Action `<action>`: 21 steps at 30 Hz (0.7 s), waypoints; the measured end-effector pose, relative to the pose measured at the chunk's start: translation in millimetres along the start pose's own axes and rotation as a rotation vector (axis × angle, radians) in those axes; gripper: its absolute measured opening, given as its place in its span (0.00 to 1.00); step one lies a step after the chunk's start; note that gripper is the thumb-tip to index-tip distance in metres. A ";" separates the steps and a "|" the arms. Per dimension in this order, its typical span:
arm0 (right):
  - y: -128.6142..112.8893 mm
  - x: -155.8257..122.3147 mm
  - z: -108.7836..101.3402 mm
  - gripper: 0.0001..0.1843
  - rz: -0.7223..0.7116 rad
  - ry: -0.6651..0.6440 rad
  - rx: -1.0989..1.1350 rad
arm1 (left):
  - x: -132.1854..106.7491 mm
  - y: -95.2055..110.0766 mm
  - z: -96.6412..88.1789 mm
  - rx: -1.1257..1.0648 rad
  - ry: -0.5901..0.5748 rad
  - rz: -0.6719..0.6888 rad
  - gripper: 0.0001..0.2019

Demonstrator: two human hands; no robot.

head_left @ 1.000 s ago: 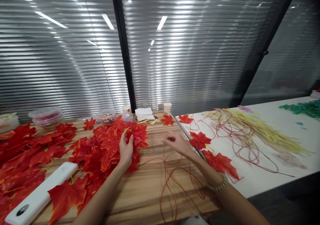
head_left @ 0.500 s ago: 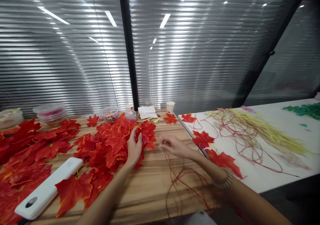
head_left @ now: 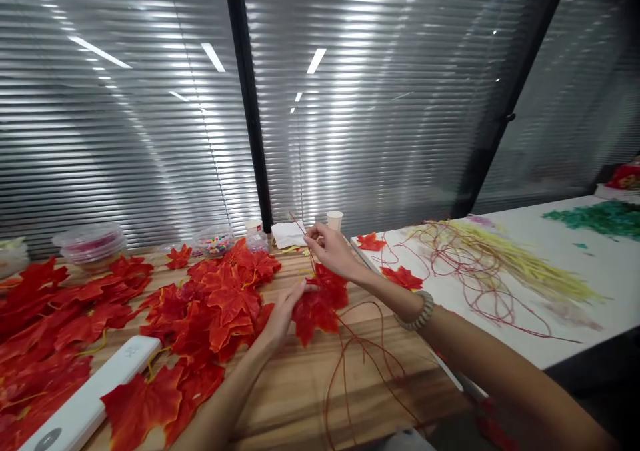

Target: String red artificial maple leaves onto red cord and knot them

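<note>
My left hand is closed on a red artificial maple leaf, held above the wooden table just right of a heap of similar leaves. A second red leaf part shows behind it; whether it is a separate leaf I cannot tell. Above the leaf, my right hand pinches a thin red cord, whose short end sticks up past the fingers. Below the hand the cord runs down by the leaf, and loose loops lie on the table toward me. Whether the cord passes through the leaf's stem is hard to see.
More leaves and a white, bar-shaped device lie left. Behind stand stacked plastic tubs, a tub of colourful beads and a paper cup. On the white table are tangled cords, yellow strips and green pieces.
My left hand has come away from the heap to the right with a leaf. My right hand has risen, lifting the cord end above the leaf. The view has shifted slightly.
</note>
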State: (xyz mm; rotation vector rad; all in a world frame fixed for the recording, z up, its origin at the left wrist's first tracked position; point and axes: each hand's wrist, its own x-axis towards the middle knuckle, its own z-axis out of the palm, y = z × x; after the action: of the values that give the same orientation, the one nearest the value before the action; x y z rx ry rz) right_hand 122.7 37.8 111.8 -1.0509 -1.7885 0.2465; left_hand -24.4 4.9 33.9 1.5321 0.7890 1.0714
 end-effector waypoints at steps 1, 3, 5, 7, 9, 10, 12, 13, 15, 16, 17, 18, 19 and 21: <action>0.7 1.9 3.7 0.04 -0.007 0.024 -0.064 | -1.4 0.4 2.3 -0.034 -0.016 -0.036 0.16; 4.1 5.5 10.4 0.04 -0.030 0.037 -0.164 | -3.8 -0.3 5.8 -0.055 -0.019 -0.089 0.14; 8.9 8.8 14.4 0.04 -0.061 0.015 -0.230 | -4.6 -2.7 6.8 -0.102 0.001 -0.120 0.11; 13.4 12.0 14.3 0.05 -0.083 -0.020 -0.268 | -3.8 -5.4 5.4 -0.176 0.014 -0.146 0.10; 17.0 13.8 9.9 0.07 -0.087 -0.059 -0.312 | -1.9 -7.2 3.1 -0.230 0.016 -0.166 0.09; 18.4 13.8 6.1 0.07 -0.086 -0.078 -0.348 | -0.9 -7.5 2.0 -0.247 0.020 -0.175 0.09; 20.9 11.1 -4.9 0.09 -0.098 -0.113 -0.470 | 1.3 -7.4 0.1 -0.276 0.045 -0.191 0.09; 22.2 8.2 -12.0 0.09 -0.115 -0.131 -0.549 | 2.3 -7.1 -0.7 -0.288 0.070 -0.197 0.09; 25.7 -0.6 -29.5 0.11 -0.156 -0.174 -0.713 | 4.4 -7.2 -2.7 -0.307 0.142 -0.191 0.09; 28.5 -6.5 -39.6 0.12 -0.166 -0.197 -0.783 | 5.6 -7.6 -4.1 -0.318 0.189 -0.181 0.10; 32.1 -13.2 -50.3 0.12 -0.163 -0.221 -0.841 | 6.9 -8.3 -5.9 -0.330 0.241 -0.166 0.10; 36.8 -20.5 -61.3 0.12 -0.148 -0.241 -0.885 | 8.5 -9.2 -8.1 -0.347 0.298 -0.143 0.11; 42.7 -28.4 -72.0 0.13 -0.132 -0.260 -0.919 | 10.1 -10.0 -10.6 -0.369 0.353 -0.119 0.11; 56.9 -44.5 -90.6 0.12 -0.127 -0.321 -0.941 | 13.3 -10.6 -16.3 -0.410 0.438 -0.078 0.12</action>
State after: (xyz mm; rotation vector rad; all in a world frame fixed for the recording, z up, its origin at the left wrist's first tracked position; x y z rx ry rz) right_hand 234.2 12.8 92.2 -1.5843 -2.3125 -0.6024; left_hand -33.8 25.4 27.3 0.9258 0.8493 1.4321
